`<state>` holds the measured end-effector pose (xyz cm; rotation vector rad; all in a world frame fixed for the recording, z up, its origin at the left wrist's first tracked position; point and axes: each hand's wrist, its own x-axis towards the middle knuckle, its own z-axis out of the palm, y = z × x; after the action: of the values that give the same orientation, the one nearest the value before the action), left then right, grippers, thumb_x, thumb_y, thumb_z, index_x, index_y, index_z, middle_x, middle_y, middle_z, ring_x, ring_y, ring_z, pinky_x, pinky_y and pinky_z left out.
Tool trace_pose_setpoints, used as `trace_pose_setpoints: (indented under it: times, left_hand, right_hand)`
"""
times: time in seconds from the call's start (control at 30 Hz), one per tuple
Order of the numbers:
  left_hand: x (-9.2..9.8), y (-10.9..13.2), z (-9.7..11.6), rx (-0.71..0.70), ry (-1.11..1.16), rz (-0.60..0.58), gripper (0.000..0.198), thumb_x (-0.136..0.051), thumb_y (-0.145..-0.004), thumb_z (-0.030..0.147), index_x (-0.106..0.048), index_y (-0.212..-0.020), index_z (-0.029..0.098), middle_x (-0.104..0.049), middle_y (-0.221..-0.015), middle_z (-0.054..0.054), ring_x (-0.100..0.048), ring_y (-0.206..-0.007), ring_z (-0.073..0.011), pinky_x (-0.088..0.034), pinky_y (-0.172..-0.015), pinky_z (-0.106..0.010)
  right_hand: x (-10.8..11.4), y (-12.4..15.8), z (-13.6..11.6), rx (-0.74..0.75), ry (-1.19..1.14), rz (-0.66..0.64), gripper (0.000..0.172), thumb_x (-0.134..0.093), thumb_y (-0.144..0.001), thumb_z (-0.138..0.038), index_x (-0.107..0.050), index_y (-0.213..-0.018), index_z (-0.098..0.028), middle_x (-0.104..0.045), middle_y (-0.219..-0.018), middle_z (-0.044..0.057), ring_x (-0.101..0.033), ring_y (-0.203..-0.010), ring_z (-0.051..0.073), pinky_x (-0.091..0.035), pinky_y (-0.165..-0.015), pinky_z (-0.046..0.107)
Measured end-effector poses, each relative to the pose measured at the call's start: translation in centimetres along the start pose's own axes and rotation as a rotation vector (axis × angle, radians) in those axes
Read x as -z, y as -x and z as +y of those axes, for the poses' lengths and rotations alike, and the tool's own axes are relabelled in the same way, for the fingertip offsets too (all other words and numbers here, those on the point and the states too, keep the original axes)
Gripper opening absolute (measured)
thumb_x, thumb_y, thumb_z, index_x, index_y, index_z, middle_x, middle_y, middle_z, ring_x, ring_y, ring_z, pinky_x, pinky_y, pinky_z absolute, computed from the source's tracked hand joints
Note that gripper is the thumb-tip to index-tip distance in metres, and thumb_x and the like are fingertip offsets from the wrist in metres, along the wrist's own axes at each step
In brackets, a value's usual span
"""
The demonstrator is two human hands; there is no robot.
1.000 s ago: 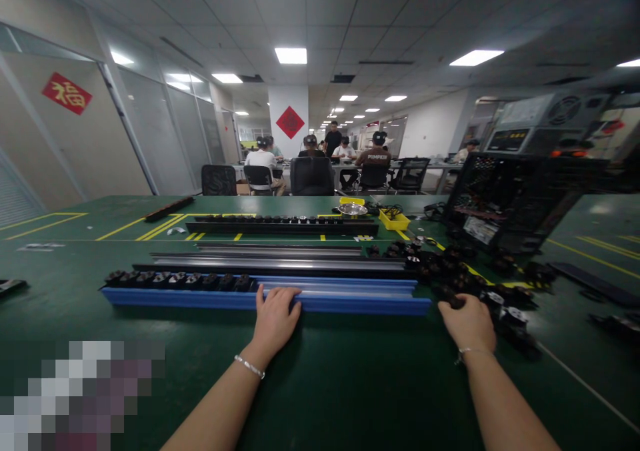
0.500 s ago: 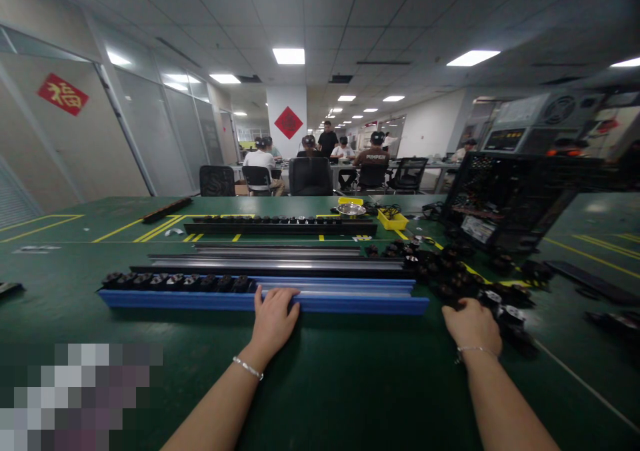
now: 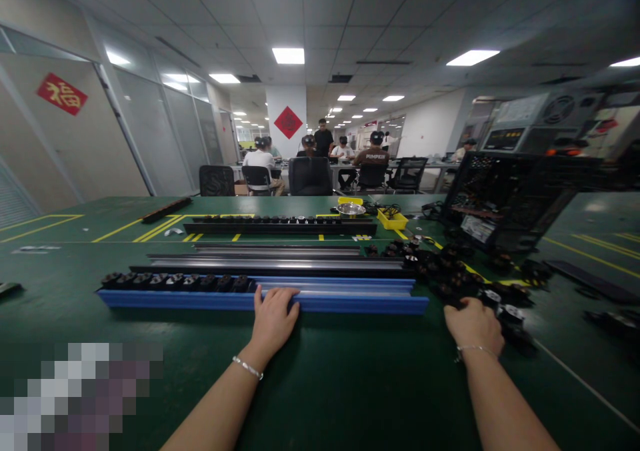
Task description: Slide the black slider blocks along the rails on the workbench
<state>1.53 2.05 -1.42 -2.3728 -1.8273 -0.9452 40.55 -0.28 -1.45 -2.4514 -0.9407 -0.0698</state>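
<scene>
A long blue rail (image 3: 360, 304) lies crosswise on the table before me, with several black blocks (image 3: 193, 283) seated side by side in its left part. My left hand (image 3: 274, 314) is closed over the rail's front wall, just right of the last block, its fingertips inside the channel. To the right, my right hand (image 3: 474, 324) reaches the near edge of a heap of loose black parts (image 3: 457, 267). Its fingers curl downward and whatever they hold is hidden. Shiny-topped parts (image 3: 513, 314) lie right beside that hand.
Behind the blue rail lie black rails (image 3: 280, 265), and farther back a filled dark rail (image 3: 280, 229). An open computer case (image 3: 495, 197) stands at the right, near a yellow bin (image 3: 393, 219) and a metal bowl (image 3: 351, 209). Several people (image 3: 373, 151) sit beyond the table.
My right hand has shifted very slightly to the right at the heap. My left hand and the blue rail have stayed in place.
</scene>
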Motion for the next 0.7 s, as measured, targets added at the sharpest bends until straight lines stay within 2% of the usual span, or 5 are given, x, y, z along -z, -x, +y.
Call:
trace_pose_setpoints:
  times: [0.23, 0.37, 0.43, 0.53, 0.7]
  left_hand:
    - [-0.1, 0.1, -0.1, -0.020, -0.009, 0.019, 0.022, -0.048, -0.084, 0.028, -0.060, -0.102, 0.030, -0.068, -0.104, 0.001, -0.055, -0.105, -0.0202, -0.006, -0.109, -0.055]
    - [-0.1, 0.0, -0.1, -0.015, -0.022, 0.024, 0.022, -0.049, -0.082, 0.028, -0.060, -0.101, 0.030, -0.068, -0.103, 0.001, -0.055, -0.105, -0.0206, -0.008, -0.109, -0.055]
    - [-0.1, 0.0, -0.2, -0.011, -0.026, 0.036, 0.022, -0.049, -0.082, 0.028, -0.061, -0.100, 0.030, -0.068, -0.103, 0.000, -0.054, -0.106, -0.0208, -0.012, -0.109, -0.052]
    - [0.3, -0.3, -0.5, 0.024, -0.060, 0.117, 0.023, -0.047, -0.083, 0.028, -0.062, -0.101, 0.028, -0.064, -0.111, -0.002, -0.051, -0.110, -0.0222, -0.021, -0.108, -0.048]
    - [1.5, -0.6, -1.8, 0.247, -0.225, 0.377, 0.031, -0.045, -0.083, 0.031, -0.062, -0.107, 0.020, -0.044, -0.135, -0.011, -0.037, -0.123, -0.0302, -0.029, -0.102, -0.050]
  right_hand:
    - [0.3, 0.3, -0.2, -0.017, 0.009, -0.011, 0.052, -0.042, -0.075, -0.042, -0.055, -0.117, -0.015, -0.054, -0.114, 0.020, -0.052, -0.105, 0.037, -0.045, -0.079, 0.050]
    - [0.1, 0.5, -0.5, 0.041, 0.010, 0.087, 0.048, -0.043, -0.076, -0.038, -0.057, -0.115, -0.015, -0.055, -0.113, 0.019, -0.052, -0.104, 0.034, -0.044, -0.082, 0.048]
    - [0.0, 0.7, -1.1, 0.142, -0.016, 0.160, 0.044, -0.041, -0.077, -0.034, -0.059, -0.112, -0.015, -0.057, -0.112, 0.017, -0.053, -0.104, 0.031, -0.043, -0.086, 0.045]
    - [-0.2, 1.8, -2.9, 0.440, -0.115, 0.212, 0.041, -0.035, -0.081, -0.030, -0.060, -0.109, -0.013, -0.059, -0.112, 0.014, -0.052, -0.107, 0.025, -0.038, -0.096, 0.039]
    - [-1.2, 5.3, -6.1, 0.858, -0.138, 0.030, 0.046, -0.028, -0.089, -0.038, -0.054, -0.121, -0.018, -0.053, -0.129, 0.008, -0.040, -0.124, 0.022, -0.029, -0.104, 0.041]
